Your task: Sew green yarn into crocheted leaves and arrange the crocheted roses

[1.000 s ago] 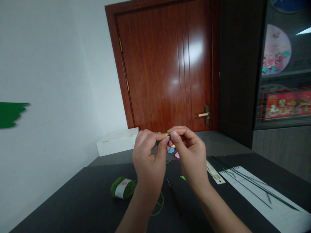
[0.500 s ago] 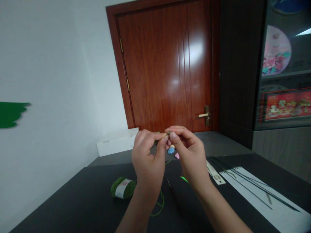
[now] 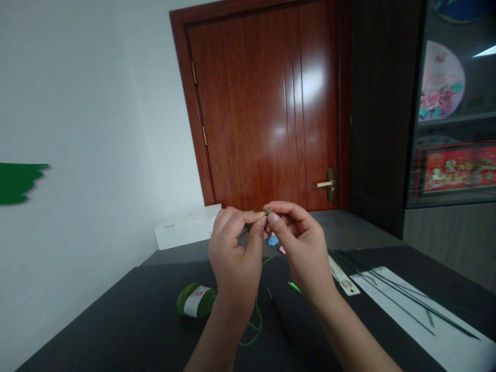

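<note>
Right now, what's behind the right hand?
Just past the right hand, a small blue piece and part of a pink piece show, with the brown door farther back. The hand covers the rest of the pink piece; anything else there is hidden.

Fingertips [image 3: 274, 218] cover much of the small green piece [image 3: 270, 211], too tiny to make out, while the right hand [image 3: 308, 245] partly hides a pink piece [image 3: 282, 249] and the left edge of view cuts off a green wall decoration [image 3: 17, 183].
</note>
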The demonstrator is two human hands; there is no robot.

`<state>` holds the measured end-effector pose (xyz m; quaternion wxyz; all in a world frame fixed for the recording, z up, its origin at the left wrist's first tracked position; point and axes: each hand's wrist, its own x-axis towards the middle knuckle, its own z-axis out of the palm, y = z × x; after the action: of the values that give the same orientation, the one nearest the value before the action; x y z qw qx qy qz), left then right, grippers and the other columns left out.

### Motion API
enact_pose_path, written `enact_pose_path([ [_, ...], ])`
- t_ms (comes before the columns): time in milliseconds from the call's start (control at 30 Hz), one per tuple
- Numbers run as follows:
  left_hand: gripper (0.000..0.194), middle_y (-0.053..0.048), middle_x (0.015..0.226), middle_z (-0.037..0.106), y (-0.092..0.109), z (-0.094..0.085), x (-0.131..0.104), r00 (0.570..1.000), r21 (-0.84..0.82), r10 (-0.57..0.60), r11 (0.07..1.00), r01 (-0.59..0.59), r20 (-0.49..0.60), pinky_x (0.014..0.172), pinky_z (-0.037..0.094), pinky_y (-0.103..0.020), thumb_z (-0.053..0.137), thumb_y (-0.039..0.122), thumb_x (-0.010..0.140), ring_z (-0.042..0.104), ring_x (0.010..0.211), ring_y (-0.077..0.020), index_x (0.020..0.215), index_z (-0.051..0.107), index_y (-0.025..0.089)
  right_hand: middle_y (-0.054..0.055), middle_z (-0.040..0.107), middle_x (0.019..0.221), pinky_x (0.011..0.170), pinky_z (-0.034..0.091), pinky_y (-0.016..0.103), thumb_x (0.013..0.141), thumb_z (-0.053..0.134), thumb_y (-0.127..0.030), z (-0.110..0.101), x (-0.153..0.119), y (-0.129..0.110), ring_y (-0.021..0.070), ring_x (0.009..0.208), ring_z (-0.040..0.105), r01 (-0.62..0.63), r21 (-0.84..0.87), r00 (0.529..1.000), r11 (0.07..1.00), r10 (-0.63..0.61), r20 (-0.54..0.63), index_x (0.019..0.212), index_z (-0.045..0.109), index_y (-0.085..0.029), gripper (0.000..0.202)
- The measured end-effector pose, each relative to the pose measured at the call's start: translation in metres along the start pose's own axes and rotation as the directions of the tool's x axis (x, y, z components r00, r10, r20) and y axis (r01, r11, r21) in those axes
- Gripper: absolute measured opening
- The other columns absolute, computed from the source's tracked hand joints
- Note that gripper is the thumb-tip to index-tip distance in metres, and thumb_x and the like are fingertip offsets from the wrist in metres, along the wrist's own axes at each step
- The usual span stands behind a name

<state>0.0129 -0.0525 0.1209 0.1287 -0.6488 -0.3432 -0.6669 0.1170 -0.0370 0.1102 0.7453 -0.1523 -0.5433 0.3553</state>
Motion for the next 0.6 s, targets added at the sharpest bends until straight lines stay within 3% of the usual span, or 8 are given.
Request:
enact_pose_path([
  [600, 0.007, -0.002, 0.077, 0.064, -0.0031, 0.0003, -0.0012, 0.997, -0.129, -0.062, 0.989, 0.068, 0.051, 0.069, 0.050, -0.033, 0.069, 0.022, 0.086, 0.062, 0.077, -0.0176, 0.079, 0.071, 0.021, 0.002, 0.068, 0.085, 0.055, 0.057, 0.023, 0.083, 0.073, -0.031, 0.0011, 0.0001, 0.0015, 0.0110, 0.063, 0.062, 0.043, 0.030, 0.999, 0.999, -0.042, -0.033, 0.084, 0.066, -0.019, 0.014],
])
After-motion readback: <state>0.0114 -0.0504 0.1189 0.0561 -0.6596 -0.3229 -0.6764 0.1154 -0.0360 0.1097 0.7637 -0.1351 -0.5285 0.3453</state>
